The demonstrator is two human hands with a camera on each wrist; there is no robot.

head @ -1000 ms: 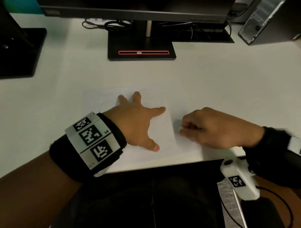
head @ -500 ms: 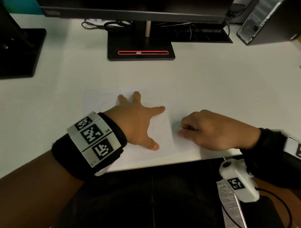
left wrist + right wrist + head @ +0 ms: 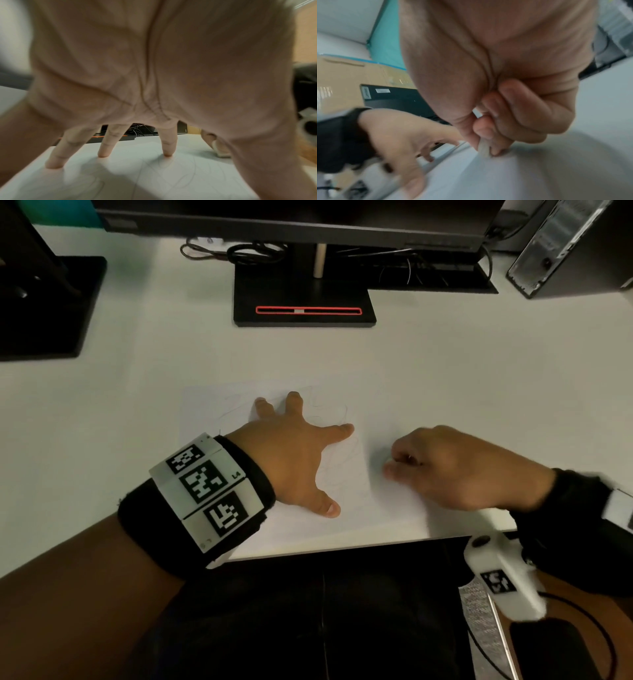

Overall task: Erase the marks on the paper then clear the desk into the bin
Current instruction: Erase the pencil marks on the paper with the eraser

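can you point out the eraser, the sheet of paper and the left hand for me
eraser (image 3: 483, 148), right wrist view, on its pale tip showing between the fingertips.
sheet of paper (image 3: 308, 534), head view, on its bare near part by the desk edge.
left hand (image 3: 291, 455), head view, on the back of the hand.

The table (image 3: 445, 364) has a smooth, matt white top, pale and even. On it lies a thin sheet of paper (image 3: 301, 529), matt white, with faint grey pencil lines (image 3: 197, 175) on its surface. The eraser (image 3: 483, 148) looks like soft, dull off-white rubber with a slightly grubby face. The monitor base (image 3: 305, 299) is matt black plastic with a glossy red strip. Both wrist bands (image 3: 239, 474) are black cloth, carrying smooth white plastic plates printed with black markers.
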